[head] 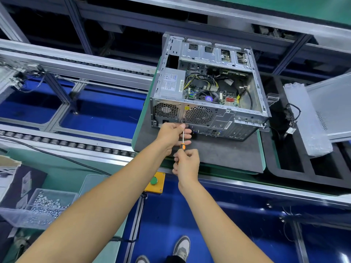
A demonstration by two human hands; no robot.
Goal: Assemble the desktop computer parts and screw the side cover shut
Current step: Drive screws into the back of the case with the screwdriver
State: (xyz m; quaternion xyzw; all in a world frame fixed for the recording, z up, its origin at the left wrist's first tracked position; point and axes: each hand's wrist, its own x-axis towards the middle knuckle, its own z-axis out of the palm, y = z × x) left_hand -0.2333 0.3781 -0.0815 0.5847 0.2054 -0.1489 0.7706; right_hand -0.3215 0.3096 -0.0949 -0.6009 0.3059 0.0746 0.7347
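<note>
An open grey desktop case (224,118) lies on its side on a dark mat (218,154), rear panel towards me, with the motherboard, cables and power supply (171,83) showing inside. My right hand (187,164) grips the orange handle of a screwdriver (183,141). Its shaft points up at the rear panel just below the power supply. My left hand (173,134) pinches the shaft near the tip, right at the panel. The tip and any screw are hidden by my fingers. The side cover (332,103) lies to the right of the case.
A clear bin of several silver screws (45,205) sits at the lower left. A yellow box with a green button (154,182) is on the bench edge below my hands. A black foam tray (296,158) with a cable lies right of the mat. Roller conveyor rails (76,145) run left.
</note>
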